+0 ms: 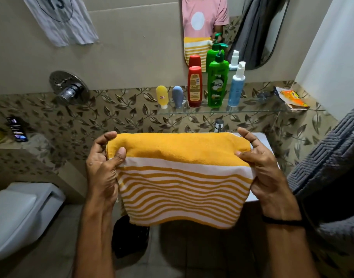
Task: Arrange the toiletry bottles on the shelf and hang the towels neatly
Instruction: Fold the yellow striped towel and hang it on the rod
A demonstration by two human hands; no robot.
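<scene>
A folded yellow towel with white stripes [182, 177] hangs between my hands in front of the sink. My left hand [103, 167] grips its left edge and my right hand [262, 169] grips its right edge. Behind it a glass shelf [262, 110] carries a row of bottles: a small yellow tube [162, 96], a grey-blue tube [177, 96], a red bottle [194, 86], a green pump bottle [217, 83] and a light blue pump bottle [236, 87]. A dark grey towel [324, 167] hangs at the right.
A mirror [252, 37] is above the shelf. An orange packet [292, 98] lies on the shelf's right end. A white striped cloth [61, 23] hangs top left. A tap knob [68, 90], a phone [17, 129] and a toilet [17, 213] are at the left.
</scene>
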